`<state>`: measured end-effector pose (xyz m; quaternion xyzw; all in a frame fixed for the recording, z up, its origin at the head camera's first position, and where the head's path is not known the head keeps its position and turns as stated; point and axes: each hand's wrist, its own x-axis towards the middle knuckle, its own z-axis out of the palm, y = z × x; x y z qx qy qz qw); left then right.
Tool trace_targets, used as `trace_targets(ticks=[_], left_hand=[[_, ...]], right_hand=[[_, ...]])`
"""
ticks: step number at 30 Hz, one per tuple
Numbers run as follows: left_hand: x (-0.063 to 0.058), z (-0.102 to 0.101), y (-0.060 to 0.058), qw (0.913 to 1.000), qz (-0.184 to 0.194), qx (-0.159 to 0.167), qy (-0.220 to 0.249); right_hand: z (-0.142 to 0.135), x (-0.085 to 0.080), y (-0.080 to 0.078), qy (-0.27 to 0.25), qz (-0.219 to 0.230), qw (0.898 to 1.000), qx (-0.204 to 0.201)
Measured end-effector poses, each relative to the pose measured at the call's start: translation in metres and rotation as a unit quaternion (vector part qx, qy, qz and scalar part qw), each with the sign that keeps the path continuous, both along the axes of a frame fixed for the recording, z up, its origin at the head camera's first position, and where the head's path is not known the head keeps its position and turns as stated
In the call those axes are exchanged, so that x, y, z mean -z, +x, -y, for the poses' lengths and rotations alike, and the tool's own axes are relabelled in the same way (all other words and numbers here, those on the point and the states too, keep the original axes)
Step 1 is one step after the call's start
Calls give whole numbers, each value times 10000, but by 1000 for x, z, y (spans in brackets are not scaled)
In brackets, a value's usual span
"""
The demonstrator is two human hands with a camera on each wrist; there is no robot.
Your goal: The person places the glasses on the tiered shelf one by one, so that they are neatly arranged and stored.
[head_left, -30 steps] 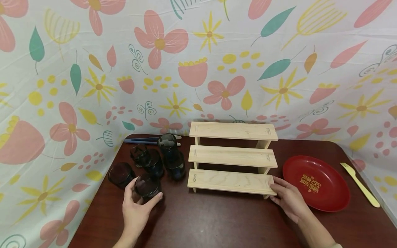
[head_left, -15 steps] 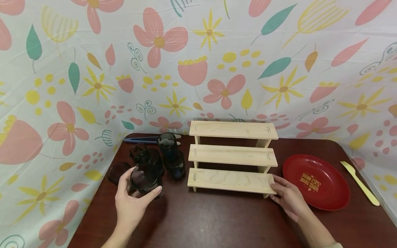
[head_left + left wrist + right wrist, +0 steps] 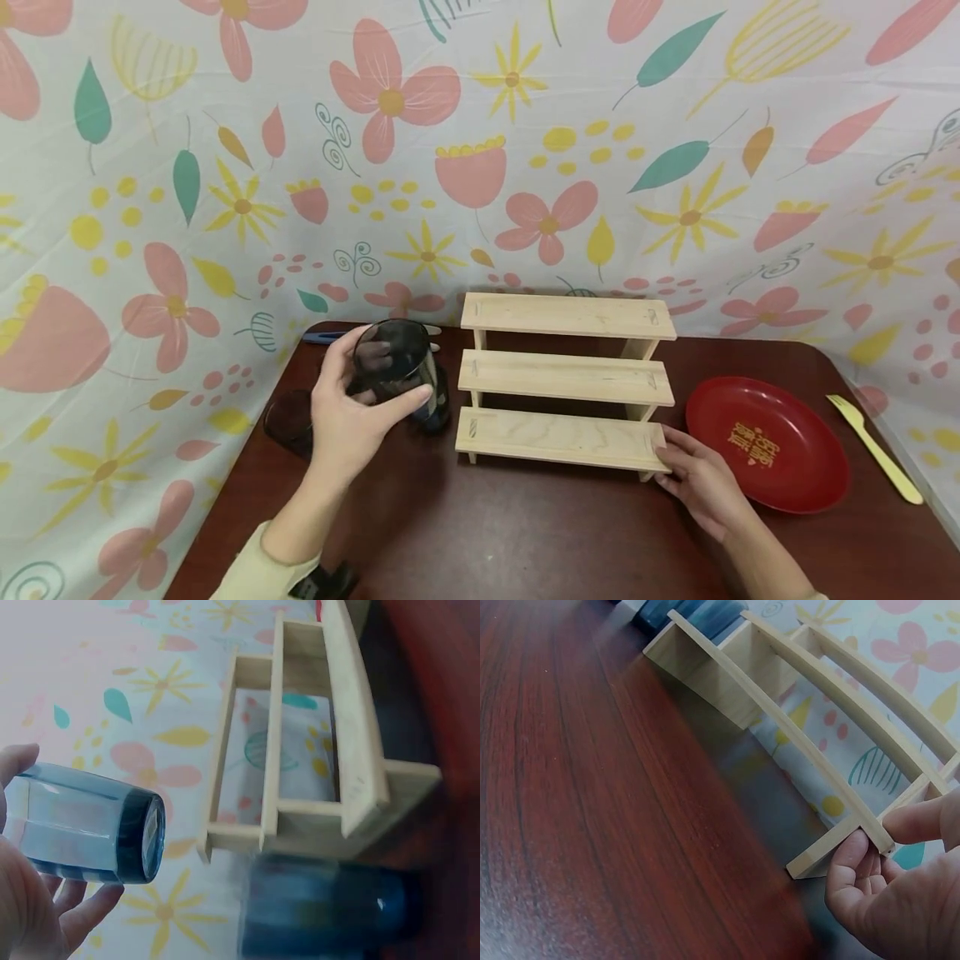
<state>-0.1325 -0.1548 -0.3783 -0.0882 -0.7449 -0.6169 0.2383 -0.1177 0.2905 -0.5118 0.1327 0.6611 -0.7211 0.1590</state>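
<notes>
Floral fabric (image 3: pixel 408 175) backs the table (image 3: pixel 525 533) as the left grip (image 3: pixel 351 427) lifts a clasped dark cup (image 3: pixel 401 348) higher, left of the wooden rack (image 3: pixel 562 373), seemingly clear to travel, while the right grip (image 3: pixel 703 483) pinches the rack's lowest shelf (image 3: pixel 558 438).

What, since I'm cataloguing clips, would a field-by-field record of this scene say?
Wooden shelf: three tiers, upright on the table
Left hand: holds dark glass off the table
Right hand: grips lowest tier's right end
Other glasses: near left hand, partly hidden
Red plate: right of the shelf, gold lettering
Yellow fork: right of the plate
Backdrop: floral cloth
</notes>
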Motion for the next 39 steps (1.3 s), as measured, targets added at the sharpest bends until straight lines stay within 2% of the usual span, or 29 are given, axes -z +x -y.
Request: trace_targets(ticks=[10, 17, 25, 29, 32, 39], left_hand=[[-20, -76, -58, 9968, -170, 771, -132], [-27, -131, -87, 9935, -169, 1068, -355], [-27, -195, -116, 9898, 11, 1361, -430], [-25, -221, -128, 9882, 33, 1456, -482], [-24, -236, -135, 9884, 51, 1401, -588], [-24, -258, -138, 9883, 232, 1215, -892]], right_hand=[[-4, -1, 2, -67, -100, 9999, 35], [-5, 1, 2, -3, -161, 9999, -9], [-4, 1, 2, -36, -201, 9998, -5], [-3, 0, 3, -126, -201, 9997, 33], [-3, 1, 3, -219, -235, 9995, 16], [-2, 2, 2, -214, -190, 9996, 64]])
